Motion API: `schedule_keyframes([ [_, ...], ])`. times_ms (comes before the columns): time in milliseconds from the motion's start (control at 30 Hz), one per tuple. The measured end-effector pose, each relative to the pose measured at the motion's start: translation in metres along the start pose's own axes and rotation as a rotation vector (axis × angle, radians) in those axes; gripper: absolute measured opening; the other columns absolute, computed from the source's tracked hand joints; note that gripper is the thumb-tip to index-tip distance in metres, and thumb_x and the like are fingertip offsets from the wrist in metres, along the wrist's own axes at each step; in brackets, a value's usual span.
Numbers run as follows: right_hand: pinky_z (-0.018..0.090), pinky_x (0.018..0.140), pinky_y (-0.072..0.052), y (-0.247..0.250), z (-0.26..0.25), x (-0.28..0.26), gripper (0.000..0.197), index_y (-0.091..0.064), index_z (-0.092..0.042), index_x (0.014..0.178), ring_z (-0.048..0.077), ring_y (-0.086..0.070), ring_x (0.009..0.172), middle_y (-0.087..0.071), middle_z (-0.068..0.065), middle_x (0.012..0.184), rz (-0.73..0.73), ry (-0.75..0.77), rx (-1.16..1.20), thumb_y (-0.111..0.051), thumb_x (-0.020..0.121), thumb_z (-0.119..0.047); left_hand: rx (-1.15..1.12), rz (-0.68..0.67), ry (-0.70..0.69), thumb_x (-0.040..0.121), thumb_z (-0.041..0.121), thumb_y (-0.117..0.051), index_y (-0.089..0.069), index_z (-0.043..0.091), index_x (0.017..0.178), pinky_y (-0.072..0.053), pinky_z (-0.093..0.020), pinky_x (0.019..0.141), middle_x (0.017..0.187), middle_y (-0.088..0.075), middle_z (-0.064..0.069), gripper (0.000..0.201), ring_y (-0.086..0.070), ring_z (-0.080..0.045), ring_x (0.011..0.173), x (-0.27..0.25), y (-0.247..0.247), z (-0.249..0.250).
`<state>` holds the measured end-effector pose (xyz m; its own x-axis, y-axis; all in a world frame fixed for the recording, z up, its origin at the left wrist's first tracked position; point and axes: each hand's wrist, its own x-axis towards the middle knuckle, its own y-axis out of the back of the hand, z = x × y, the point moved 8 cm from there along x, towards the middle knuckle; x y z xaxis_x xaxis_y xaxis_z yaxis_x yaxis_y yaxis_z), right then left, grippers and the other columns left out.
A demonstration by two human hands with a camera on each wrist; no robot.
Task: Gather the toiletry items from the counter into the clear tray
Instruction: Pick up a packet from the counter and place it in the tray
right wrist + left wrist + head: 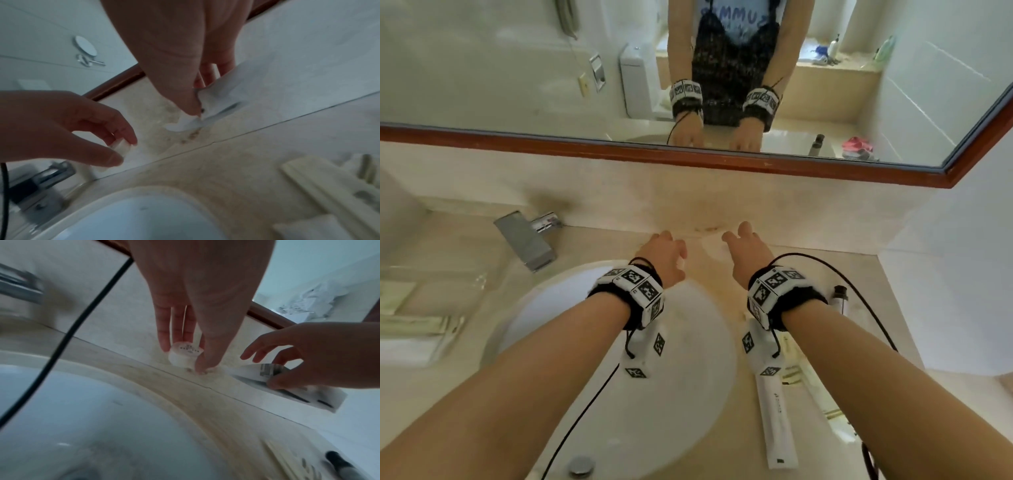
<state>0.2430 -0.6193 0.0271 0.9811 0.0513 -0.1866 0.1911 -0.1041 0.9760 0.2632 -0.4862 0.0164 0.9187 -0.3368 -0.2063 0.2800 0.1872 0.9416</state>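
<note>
**Picking up two small things behind the sink**

Bathroom counter (808, 226) of pale, speckled stone runs under a big mirror (791, 85) with a brown wooden frame. My white round sink (681, 394) sits in the middle, smooth and shiny, with a square metal tap (527, 240) at its far left.

My left hand (666, 255) is at the far side of the sink. Its fingers and thumb pinch a little white tub (184, 354). It is round, with a flat foil-like lid and tiny print on top. It looks like hard plastic and sits right at the counter.

My right hand (748, 251) is just beside it. Finger and thumb pinch the edge of a flat white packet (287, 382) with dark marks on it. It looks thin and bendy, like paper or soft plastic, and one end is lifting off the stone.

I think I am at the grabbing step. Next I should lift both things and carry them far over to the left, where the clear tray (431, 291) stands. That tray is see-through and already has pale flat packets inside. The bendy packet may flop, so I need a firm pinch.

More things wait on the right: a long white tube (777, 421) and a small bottle with a dark cap (840, 298).
</note>
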Motion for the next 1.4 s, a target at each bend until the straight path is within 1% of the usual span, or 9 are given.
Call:
schedule_keyframes([
  [133, 0.04, 0.092, -0.051, -0.011, -0.067, -0.001, 0.056, -0.04, -0.01, 0.136, 0.036, -0.047, 0.118, -0.026, 0.021, 0.145, -0.036, 0.167, -0.005, -0.048, 0.086, 0.012, -0.023, 0.022, 0.131, 0.081, 0.02, -0.063, -0.056, 0.015, 0.118, -0.045, -0.036, 0.098, 0.124, -0.048, -0.011, 0.038, -0.046, -0.027, 0.116, -0.037, 0.015, -0.064],
  [367, 0.043, 0.093, -0.05, -0.039, -0.179, -0.007, 0.053, -0.043, -0.009, 0.135, 0.036, -0.055, 0.108, -0.032, 0.017, 0.136, -0.217, 0.428, -0.031, -0.05, 0.086, 0.009, -0.096, 0.1, 0.318, 0.081, 0.02, -0.066, -0.057, 0.012, 0.118, -0.042, -0.034, 0.096, 0.128, -0.049, -0.012, 0.039, -0.049, -0.029, 0.116, -0.108, 0.035, -0.169],
  [533, 0.038, 0.09, -0.054, -0.05, -0.251, -0.011, 0.053, -0.044, -0.01, 0.135, 0.032, -0.059, 0.103, -0.035, 0.015, 0.132, -0.248, 0.546, -0.089, -0.048, 0.087, 0.011, -0.114, 0.121, 0.435, 0.082, 0.023, -0.065, -0.057, 0.013, 0.118, -0.042, -0.033, 0.093, 0.121, -0.05, -0.013, 0.039, -0.05, -0.028, 0.111, -0.152, 0.042, -0.239],
  [667, 0.037, 0.095, -0.051, -0.048, -0.307, -0.006, 0.05, -0.046, -0.008, 0.133, 0.032, -0.058, 0.108, -0.038, 0.015, 0.133, -0.241, 0.623, -0.073, -0.05, 0.087, 0.009, -0.13, 0.146, 0.494, 0.081, 0.024, -0.066, -0.058, 0.014, 0.116, -0.043, -0.033, 0.094, 0.119, -0.051, -0.012, 0.037, -0.051, -0.027, 0.109, -0.176, 0.049, -0.289],
  [833, 0.035, 0.094, -0.05, -0.05, -0.374, 0.002, 0.047, -0.049, -0.009, 0.129, 0.031, -0.056, 0.109, -0.039, 0.013, 0.134, -0.214, 0.681, -0.068, -0.05, 0.086, 0.01, -0.147, 0.155, 0.565, 0.08, 0.024, -0.066, -0.056, 0.015, 0.118, -0.044, -0.036, 0.096, 0.12, -0.051, -0.012, 0.04, -0.048, -0.027, 0.112, -0.202, 0.055, -0.357],
  [967, 0.029, 0.087, -0.046, -0.052, -0.425, 0.01, 0.044, -0.049, -0.008, 0.13, 0.028, -0.056, 0.11, -0.038, 0.011, 0.134, -0.191, 0.729, -0.092, -0.047, 0.09, 0.008, -0.18, 0.163, 0.608, 0.079, 0.023, -0.066, -0.052, 0.015, 0.123, -0.046, -0.037, 0.095, 0.124, -0.05, -0.011, 0.046, -0.048, -0.026, 0.115, -0.217, 0.057, -0.409],
  [1067, 0.035, 0.096, -0.05, -0.057, -0.463, 0.021, 0.043, -0.05, -0.007, 0.128, 0.029, -0.057, 0.107, -0.039, 0.014, 0.132, -0.208, 0.751, -0.062, -0.049, 0.088, 0.009, -0.214, 0.169, 0.613, 0.079, 0.02, -0.066, -0.05, 0.014, 0.124, -0.044, -0.036, 0.099, 0.126, -0.051, -0.011, 0.049, -0.047, -0.026, 0.118, -0.221, 0.057, -0.442],
  [1267, 0.037, 0.095, -0.051, -0.072, -0.526, 0.052, 0.045, -0.049, -0.005, 0.13, 0.029, -0.055, 0.106, -0.038, 0.014, 0.131, -0.221, 0.758, -0.113, -0.046, 0.087, 0.009, -0.239, 0.192, 0.621, 0.079, 0.02, -0.067, -0.048, 0.015, 0.128, -0.042, -0.034, 0.101, 0.124, -0.052, -0.011, 0.052, -0.047, -0.026, 0.118, -0.217, 0.063, -0.498],
  [1400, 0.038, 0.094, -0.05, -0.087, -0.548, 0.064, 0.034, -0.049, -0.003, 0.123, 0.029, -0.048, 0.113, -0.037, 0.016, 0.131, -0.245, 0.748, -0.203, -0.044, 0.09, 0.001, -0.259, 0.196, 0.609, 0.079, 0.021, -0.068, -0.047, 0.014, 0.129, -0.045, -0.036, 0.099, 0.123, -0.052, -0.012, 0.054, -0.048, -0.026, 0.116, -0.21, 0.06, -0.522],
])
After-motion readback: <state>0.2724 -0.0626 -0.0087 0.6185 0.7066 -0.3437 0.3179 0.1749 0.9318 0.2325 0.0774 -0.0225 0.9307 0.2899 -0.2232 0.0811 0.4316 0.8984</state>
